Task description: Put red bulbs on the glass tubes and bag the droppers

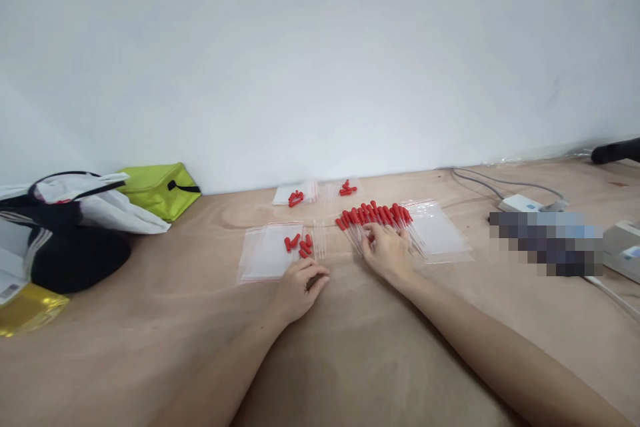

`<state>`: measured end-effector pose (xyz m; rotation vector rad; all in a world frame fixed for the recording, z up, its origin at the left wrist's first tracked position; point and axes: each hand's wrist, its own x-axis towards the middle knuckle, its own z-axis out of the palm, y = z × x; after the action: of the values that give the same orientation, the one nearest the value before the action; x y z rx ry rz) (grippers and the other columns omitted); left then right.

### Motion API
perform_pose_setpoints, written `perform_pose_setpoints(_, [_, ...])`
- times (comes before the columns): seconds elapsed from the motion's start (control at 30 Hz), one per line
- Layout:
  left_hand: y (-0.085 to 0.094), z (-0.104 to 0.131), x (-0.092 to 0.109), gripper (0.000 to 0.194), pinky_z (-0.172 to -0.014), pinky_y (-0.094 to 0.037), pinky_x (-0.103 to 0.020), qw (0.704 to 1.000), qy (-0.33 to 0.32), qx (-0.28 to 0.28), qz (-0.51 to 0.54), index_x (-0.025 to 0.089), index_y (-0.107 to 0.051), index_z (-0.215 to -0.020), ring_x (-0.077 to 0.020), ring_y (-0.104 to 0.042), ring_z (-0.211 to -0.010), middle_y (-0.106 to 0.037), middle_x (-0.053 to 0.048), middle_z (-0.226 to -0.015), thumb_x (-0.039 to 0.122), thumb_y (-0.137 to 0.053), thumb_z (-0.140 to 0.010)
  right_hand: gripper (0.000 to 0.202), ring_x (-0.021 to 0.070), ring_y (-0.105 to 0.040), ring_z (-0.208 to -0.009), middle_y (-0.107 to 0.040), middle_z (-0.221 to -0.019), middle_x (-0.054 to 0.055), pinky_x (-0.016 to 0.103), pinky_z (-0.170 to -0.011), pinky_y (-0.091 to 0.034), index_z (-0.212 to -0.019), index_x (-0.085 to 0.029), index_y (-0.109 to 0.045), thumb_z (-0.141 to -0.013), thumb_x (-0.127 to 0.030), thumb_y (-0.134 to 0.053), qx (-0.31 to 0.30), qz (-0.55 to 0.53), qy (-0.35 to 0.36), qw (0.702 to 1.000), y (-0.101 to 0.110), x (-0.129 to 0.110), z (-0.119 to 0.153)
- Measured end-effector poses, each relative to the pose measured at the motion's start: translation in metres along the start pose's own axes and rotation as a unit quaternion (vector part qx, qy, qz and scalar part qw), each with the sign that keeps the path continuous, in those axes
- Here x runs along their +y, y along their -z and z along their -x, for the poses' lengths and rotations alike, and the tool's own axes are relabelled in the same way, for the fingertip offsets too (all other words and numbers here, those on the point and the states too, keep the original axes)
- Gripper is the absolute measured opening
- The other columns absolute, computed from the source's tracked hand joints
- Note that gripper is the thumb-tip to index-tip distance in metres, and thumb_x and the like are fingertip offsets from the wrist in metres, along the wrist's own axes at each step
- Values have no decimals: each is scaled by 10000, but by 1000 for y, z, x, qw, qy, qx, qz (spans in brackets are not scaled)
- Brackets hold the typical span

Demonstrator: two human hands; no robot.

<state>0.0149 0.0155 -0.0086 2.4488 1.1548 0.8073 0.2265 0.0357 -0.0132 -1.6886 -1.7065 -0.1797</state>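
A row of clear droppers with red bulbs point(374, 213) lies fanned out on the table, partly over clear zip bags point(443, 230). My right hand point(387, 250) rests over the stems with its fingers curled; whether it pinches one is too small to tell. My left hand point(303, 285) lies on the table with its fingers bent and a gap between thumb and forefinger, nothing visible in it. Just beyond it are loose red bulbs point(306, 245) on and beside more zip bags point(267, 253), and several clear tubes point(320, 240).
Farther back, more red bulbs point(296, 199) lie on bags near the wall, with another group point(347, 188) to their right. A lime-green bag point(160, 190) and a dark cap point(83, 257) sit at left. At right are a white power adapter point(520, 204), cables and a blurred patch.
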Motion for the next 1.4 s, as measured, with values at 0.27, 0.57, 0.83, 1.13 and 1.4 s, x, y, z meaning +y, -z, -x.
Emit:
perform_pose_setpoints(0.27, [2, 0, 4, 132, -675, -433, -274, 1000, 8, -5, 7, 198, -635, -810, -152, -551, -717, -603, -28, -767, 214, -505, -792, 142, 198, -550, -673, -644, -695, 64, 334, -680, -195, -781, -171, -562, -751, -228, -436, -43, 60, -58, 996, -17, -21, -19])
perform_pose_setpoints(0.57, [1, 0, 3, 127, -668, -437, -274, 1000, 4, -5, 3, 195, -631, -805, -150, -554, -703, -598, -29, -759, 205, -506, -788, 185, 192, -554, -626, -635, -628, 53, 350, -702, -200, -761, -177, -583, -770, -308, -452, -71, 67, -65, 993, -20, -18, -19])
perform_pose_setpoints(0.83, [4, -3, -8, 70, -698, -410, -315, 989, 33, 128, -65, 189, -596, -717, -186, -532, -735, -580, -27, -722, 190, -541, -760, 230, 186, -561, -700, -659, -687, 49, 350, -711, -189, -690, -183, -590, -790, -322, -436, -82, 27, 14, 996, -21, -40, -11])
perform_pose_setpoints(1.13, [14, -8, -27, 154, -719, -432, -319, 979, 120, 141, -84, 182, -581, -825, -199, -544, -806, -564, -33, -812, 288, -616, -719, 216, 223, -568, -797, -659, -820, 100, 366, -737, -204, -904, -157, -567, -750, -270, -469, -152, 32, -40, 987, -34, -72, -20])
perform_pose_setpoints(1.4, [10, -6, -23, 65, -739, -448, -325, 988, 72, 99, -91, 177, -567, -808, -184, -548, -789, -577, -33, -805, 168, -546, -747, 228, 248, -536, -836, -629, -887, 155, 370, -743, -218, -944, -112, -551, -755, -172, -437, -190, 80, -33, 978, -30, -66, -18])
